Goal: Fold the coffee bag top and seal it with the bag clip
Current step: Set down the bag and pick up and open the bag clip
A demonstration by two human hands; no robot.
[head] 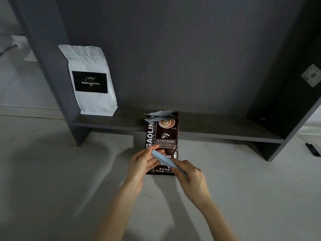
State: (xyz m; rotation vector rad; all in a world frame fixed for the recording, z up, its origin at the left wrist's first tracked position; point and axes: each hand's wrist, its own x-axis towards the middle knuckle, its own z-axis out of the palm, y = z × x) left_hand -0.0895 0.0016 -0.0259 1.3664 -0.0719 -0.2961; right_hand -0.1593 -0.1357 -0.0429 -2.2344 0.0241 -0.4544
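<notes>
A dark brown coffee bag [164, 134] stands upright on the pale floor in front of a low shelf, its silver-lined top gaping open. In front of the bag's lower half I hold a long pale blue bag clip [163, 160] slantwise between both hands. My left hand [145, 164] pinches the clip's upper left end with thumb and fingers. My right hand [189, 176] grips its lower right end. Whether the clip is open or closed cannot be made out. My hands hide part of the bag's lower print.
A white coffee bag [92, 80] with a black label stands on the dark grey shelf board [217, 131] at the left, against the upright. A dark cabinet side [284, 94] rises at the right. A small black object [313, 150] lies on the floor far right.
</notes>
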